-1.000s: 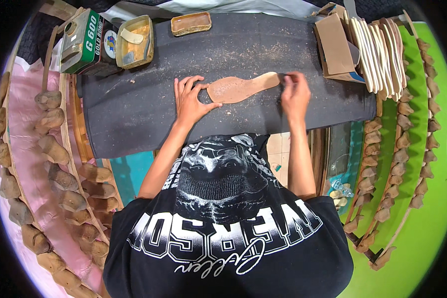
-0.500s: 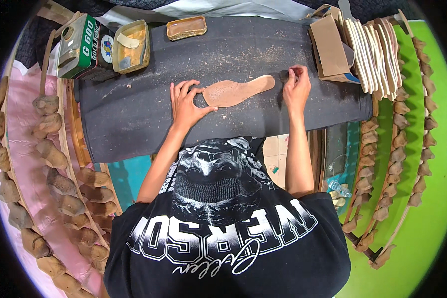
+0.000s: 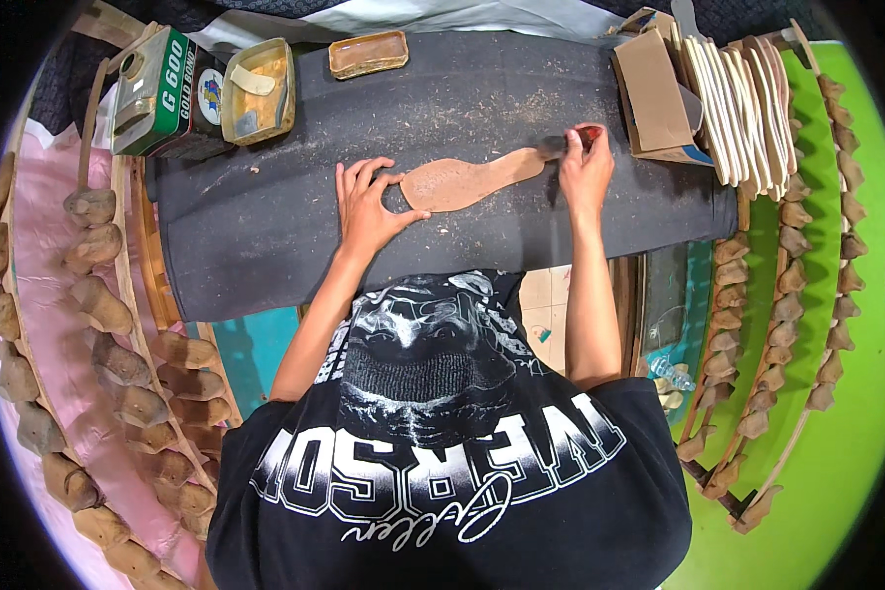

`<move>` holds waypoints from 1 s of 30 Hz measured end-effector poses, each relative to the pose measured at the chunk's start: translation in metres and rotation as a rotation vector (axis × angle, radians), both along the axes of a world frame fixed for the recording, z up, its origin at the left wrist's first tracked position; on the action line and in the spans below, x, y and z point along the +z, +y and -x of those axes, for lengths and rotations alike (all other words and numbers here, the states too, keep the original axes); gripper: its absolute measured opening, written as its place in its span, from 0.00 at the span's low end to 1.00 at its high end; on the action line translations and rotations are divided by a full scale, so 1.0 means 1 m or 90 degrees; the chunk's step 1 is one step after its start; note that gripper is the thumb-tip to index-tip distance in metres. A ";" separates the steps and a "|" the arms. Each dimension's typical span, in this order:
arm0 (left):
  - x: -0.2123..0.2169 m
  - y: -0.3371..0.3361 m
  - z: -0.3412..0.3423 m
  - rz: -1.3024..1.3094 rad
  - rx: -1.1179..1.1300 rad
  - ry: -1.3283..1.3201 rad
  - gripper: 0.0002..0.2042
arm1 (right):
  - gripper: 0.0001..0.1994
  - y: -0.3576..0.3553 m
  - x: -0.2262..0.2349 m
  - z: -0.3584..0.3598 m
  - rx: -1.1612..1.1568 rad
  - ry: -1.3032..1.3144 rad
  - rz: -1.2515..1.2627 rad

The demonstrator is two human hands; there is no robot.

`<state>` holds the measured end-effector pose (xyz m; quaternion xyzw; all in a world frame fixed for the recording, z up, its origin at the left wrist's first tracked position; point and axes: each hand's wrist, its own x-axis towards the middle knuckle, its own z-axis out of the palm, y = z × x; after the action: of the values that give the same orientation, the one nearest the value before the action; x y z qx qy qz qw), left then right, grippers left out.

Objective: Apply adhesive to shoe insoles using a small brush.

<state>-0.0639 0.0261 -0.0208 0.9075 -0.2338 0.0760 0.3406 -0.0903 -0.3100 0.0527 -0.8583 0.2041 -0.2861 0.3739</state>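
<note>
Pinching the sole [image 3: 467, 184], left hand [image 3: 366, 211] could slacken, letting it skid; right hand [image 3: 586, 177] grips dark tool [image 3: 553, 148] at sole's narrow end.

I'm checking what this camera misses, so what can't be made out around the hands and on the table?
Head view: the dark-ended tool, its middle hidden by the right hand.
Head view: the underside of the sole-shaped piece, hidden by its own upper face.
Head view: the tin's contents, if any, hidden by its walls.
Head view: the scattered crumbs, too small to identify.
</note>
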 end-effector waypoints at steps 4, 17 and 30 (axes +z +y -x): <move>0.001 -0.001 -0.001 -0.009 -0.003 0.002 0.33 | 0.03 0.018 0.005 0.002 0.071 0.034 0.127; 0.004 -0.002 0.000 -0.026 0.000 0.017 0.34 | 0.03 0.009 -0.009 -0.003 -0.060 0.027 -0.115; 0.000 0.000 0.000 -0.017 0.004 0.007 0.34 | 0.04 0.036 -0.005 0.013 0.040 0.023 -0.187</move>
<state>-0.0638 0.0259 -0.0203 0.9132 -0.2299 0.0692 0.3292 -0.1033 -0.2740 0.0475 -0.8055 0.2233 -0.2258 0.5003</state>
